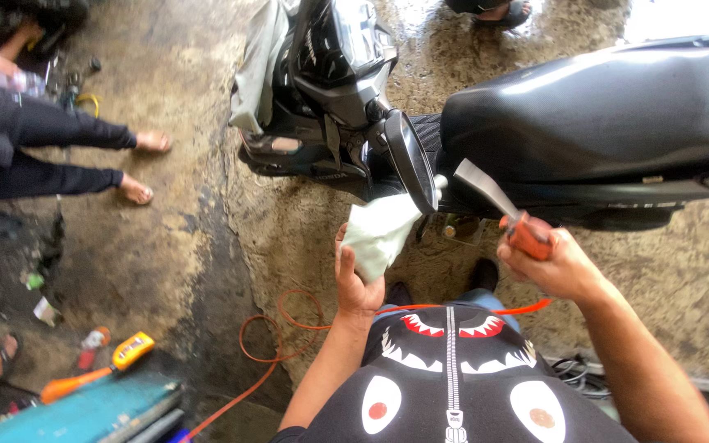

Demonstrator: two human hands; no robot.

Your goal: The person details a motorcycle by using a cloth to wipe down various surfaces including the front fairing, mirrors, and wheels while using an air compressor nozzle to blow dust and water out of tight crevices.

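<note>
Black scooter with the glossy plastic body and long dark seat fills the top of the view, parked on rough concrete floor. An orange rubber hose loops on the floor below the scooter's front. Just under the scooter's round mirror, the left hand is clamped around a crumpled whitish cloth, cloth touching the mirror edge. Under the seat, the right hand grips an orange-handled tool with a flat metal blade, blade angled up against the scooter's side.
</note>
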